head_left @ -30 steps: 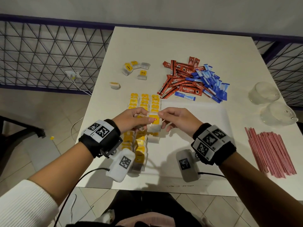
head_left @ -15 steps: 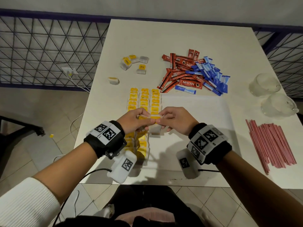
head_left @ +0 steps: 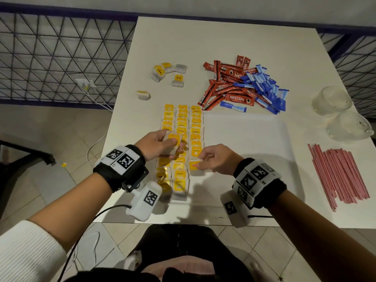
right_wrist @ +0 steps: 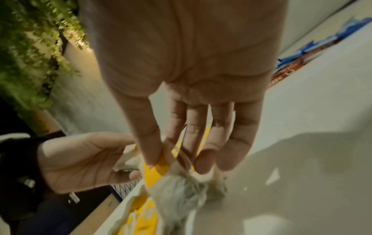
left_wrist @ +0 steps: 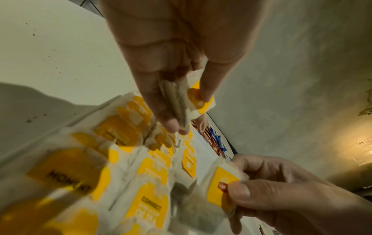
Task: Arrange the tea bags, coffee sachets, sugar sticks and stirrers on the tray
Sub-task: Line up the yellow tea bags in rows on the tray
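Three rows of yellow-tagged tea bags lie along the left side of the white tray. My left hand hovers over the rows and grips a small stack of tea bags, seen edge-on between thumb and fingers as the stack. My right hand pinches one tea bag by its tag at the near end of the right-hand row; the same single bag shows in the left wrist view, and its pouch hangs below my fingertips.
Red coffee sachets and blue sugar sticks are piled beyond the tray. Pink stirrers lie at the right, with two glass cups behind them. Loose tea bags sit at the far left, and the table's left edge is close by.
My hands, together over the rows before, have come apart. The left keeps the stack and has moved left; the right has carried one bag down to the near end of the right-hand row.
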A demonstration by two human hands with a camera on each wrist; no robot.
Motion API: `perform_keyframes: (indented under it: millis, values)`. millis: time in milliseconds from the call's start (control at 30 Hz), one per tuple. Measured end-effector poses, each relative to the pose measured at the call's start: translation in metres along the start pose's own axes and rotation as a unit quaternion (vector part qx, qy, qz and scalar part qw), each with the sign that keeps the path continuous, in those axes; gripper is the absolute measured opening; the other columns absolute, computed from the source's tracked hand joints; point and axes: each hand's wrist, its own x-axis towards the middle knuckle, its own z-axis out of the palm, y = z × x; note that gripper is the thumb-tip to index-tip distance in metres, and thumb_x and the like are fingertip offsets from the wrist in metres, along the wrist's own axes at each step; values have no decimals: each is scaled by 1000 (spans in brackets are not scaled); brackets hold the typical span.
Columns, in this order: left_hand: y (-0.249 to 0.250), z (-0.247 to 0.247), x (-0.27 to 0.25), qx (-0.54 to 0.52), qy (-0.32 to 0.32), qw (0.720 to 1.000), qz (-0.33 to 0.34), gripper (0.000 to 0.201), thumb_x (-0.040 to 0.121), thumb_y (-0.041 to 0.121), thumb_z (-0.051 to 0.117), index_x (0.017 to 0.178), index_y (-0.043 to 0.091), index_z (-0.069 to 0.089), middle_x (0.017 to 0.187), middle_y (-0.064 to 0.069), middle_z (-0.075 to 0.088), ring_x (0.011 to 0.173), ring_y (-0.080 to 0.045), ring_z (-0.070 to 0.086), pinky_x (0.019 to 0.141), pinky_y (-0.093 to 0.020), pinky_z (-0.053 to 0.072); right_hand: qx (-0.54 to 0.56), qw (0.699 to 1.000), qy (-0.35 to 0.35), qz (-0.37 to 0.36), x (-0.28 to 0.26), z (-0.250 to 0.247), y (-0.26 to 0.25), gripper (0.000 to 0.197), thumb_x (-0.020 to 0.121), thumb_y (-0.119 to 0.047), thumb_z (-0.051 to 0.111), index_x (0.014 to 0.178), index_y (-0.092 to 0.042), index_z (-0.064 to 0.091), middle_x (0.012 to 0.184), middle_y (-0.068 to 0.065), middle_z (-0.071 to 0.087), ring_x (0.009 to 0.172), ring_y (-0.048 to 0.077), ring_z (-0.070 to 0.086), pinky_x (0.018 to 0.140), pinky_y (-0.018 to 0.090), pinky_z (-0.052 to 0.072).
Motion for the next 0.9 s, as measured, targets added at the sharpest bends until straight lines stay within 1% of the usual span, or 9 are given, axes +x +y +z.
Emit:
perform_keyframes:
  millis: [67, 133, 233, 367, 500, 633, 700, 800, 900]
  values:
    - [-1, -2, 1, 32, 10, 999, 7, 19, 94, 10, 50, 79, 17, 58, 55, 13, 63, 54, -2, 59, 60, -19, 53, -22, 1000, -6, 5, 1, 0, -2, 20, 81, -14, 69, 67, -19, 56, 59, -11, 51, 56, 2, 45, 48, 6, 34]
    - [-2, -5, 2, 61, 8, 998, 15, 17, 93, 14, 53, 78, 19, 60, 54, 15, 60, 52, 2, 56, 61, -15, 50, -26, 999, -14, 22, 3, -1, -2, 8, 81, -14, 69, 78, -12, 62, 69, -8, 51, 61, 4, 44, 47, 4, 34]
    - [-3, -5, 2, 67, 4, 998, 20, 16, 91, 15, 56, 77, 20, 63, 58, 17, 65, 56, 6, 60, 62, -8, 47, -41, 999, 14, 33, 10, -1, 0, 25, 82, -17, 69, 102, -3, 66, 90, -1, 54, 85, 10, 48, 69, 15, 37]
    - [-1, -4, 0, 119, 23, 992, 40, 32, 89, 16, 59, 58, 23, 55, 61, 13, 55, 56, 6, 52, 66, -10, 39, -19, 996, 68, 45, 20, 0, 6, 34, 83, -20, 68, 110, -1, 63, 70, -9, 48, 87, 14, 46, 77, 21, 34]
    - [1, -5, -1, 141, 23, 989, 49, 40, 89, 15, 59, 52, 28, 51, 54, 14, 50, 48, 7, 47, 56, -2, 35, -26, 996, 82, 40, 26, 1, 9, 28, 82, -20, 70, 105, -5, 64, 65, -10, 43, 84, 16, 46, 79, 23, 36]
    - [2, -5, 0, 138, 0, 990, 39, 15, 87, 16, 61, 77, 25, 65, 42, 17, 51, 47, 4, 48, 57, -5, 37, -31, 996, 75, 46, 26, 2, 5, 19, 81, -22, 70, 91, -15, 56, 68, -6, 49, 83, 17, 50, 70, 22, 40]
    - [2, -4, 1, 146, -6, 988, 45, 18, 86, 13, 62, 91, 30, 64, 44, 18, 51, 46, 6, 49, 56, -3, 38, -33, 995, 85, 49, 25, 0, 3, 23, 81, -25, 70, 95, -16, 55, 79, -2, 54, 86, 16, 52, 66, 22, 39]
    - [-1, 2, 4, 119, -12, 992, 41, 19, 83, 7, 65, 86, 26, 64, 62, 1, 53, 58, -3, 54, 62, -10, 44, -18, 993, 116, 25, 17, -7, -1, 33, 83, -25, 68, 110, -17, 52, 77, -4, 53, 78, 13, 52, 75, 24, 39]
    - [-4, 11, 6, 106, -23, 994, 30, 20, 80, 4, 68, 82, 23, 63, 63, -3, 55, 65, -11, 55, 73, -21, 46, 72, 994, 83, -30, 2, -13, -7, 25, 84, -10, 63, 107, -15, 55, 73, -4, 55, 66, 8, 52, 63, 16, 42]
